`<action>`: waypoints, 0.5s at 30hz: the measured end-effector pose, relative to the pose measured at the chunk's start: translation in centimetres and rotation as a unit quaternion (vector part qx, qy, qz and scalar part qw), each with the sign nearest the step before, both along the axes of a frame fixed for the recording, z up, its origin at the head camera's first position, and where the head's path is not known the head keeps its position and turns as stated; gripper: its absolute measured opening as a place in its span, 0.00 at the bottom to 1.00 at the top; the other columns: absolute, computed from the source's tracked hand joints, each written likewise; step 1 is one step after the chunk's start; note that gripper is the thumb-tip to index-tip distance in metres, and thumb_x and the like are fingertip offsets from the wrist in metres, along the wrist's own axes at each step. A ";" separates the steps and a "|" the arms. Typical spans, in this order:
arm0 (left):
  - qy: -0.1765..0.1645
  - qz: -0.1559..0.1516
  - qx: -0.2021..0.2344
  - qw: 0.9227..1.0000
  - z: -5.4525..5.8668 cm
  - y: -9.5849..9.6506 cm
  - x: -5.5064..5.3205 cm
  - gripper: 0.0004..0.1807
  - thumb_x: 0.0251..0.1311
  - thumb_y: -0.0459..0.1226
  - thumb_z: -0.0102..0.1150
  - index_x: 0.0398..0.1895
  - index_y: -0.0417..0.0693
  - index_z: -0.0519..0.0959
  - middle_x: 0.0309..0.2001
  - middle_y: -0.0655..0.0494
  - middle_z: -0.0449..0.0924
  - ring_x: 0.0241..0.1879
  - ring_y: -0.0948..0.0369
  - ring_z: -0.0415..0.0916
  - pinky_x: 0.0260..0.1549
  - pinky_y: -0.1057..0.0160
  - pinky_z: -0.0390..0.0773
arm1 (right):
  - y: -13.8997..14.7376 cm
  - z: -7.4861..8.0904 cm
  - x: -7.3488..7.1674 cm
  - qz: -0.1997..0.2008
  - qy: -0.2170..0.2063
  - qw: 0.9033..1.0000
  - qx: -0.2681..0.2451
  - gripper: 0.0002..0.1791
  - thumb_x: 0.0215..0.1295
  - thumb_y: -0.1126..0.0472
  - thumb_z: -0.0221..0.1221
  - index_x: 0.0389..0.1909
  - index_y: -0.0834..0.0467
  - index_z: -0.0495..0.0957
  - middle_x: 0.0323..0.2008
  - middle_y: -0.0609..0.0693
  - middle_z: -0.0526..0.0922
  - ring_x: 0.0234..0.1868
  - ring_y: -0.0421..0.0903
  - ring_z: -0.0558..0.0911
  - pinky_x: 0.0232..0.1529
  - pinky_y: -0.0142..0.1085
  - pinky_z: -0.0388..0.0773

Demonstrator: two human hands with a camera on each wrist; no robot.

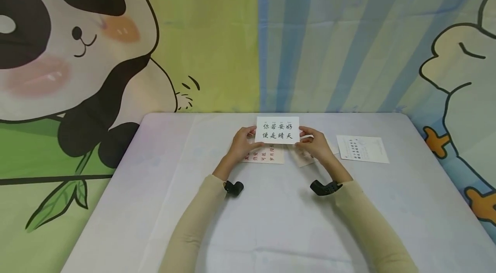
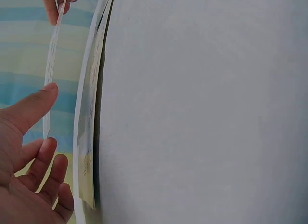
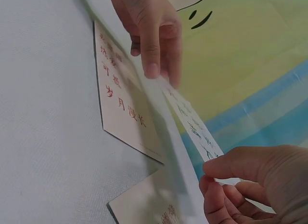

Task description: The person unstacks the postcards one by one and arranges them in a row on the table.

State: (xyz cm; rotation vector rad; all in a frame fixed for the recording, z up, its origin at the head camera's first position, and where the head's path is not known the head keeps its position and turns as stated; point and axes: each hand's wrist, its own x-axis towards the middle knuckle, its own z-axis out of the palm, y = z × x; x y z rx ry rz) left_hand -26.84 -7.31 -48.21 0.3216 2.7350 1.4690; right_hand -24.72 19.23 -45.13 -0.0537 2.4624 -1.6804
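A white card (image 1: 277, 120) with two rows of black Chinese characters is held upright above the table, its lettered face toward me. My left hand (image 1: 240, 146) pinches its left edge between thumb and fingers. At the opposite edge my right hand (image 1: 317, 146) pinches it the same way. The left wrist view shows the card (image 2: 49, 65) nearly edge-on. Beneath it, a cream card with red characters (image 1: 269, 159) lies partly covered. Another pale card (image 1: 304, 160) lies below my right hand, mostly hidden; red lettering shows on it.
A third card (image 1: 368, 150), white with dark characters on its left part, lies flat to the right. The white-covered table (image 1: 271, 221) ends at a cloth backdrop (image 1: 217, 49) with a cartoon panda. A black wrist device (image 1: 234, 188) sits on each arm.
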 end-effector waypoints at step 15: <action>0.025 -0.007 -0.032 0.999 0.8 -0.7 2.2 0.38 0.51 0.35 0.73 0.65 0.31 0.68 0.45 0.44 0.75 0.47 0.51 0.73 0.51 0.55 0.74 | -0.6 -0.8 1.6 0.010 0.042 0.999 -0.015 0.36 0.56 0.77 0.63 0.67 0.71 0.63 0.50 0.67 0.72 0.38 0.39 0.76 0.34 0.21 0.75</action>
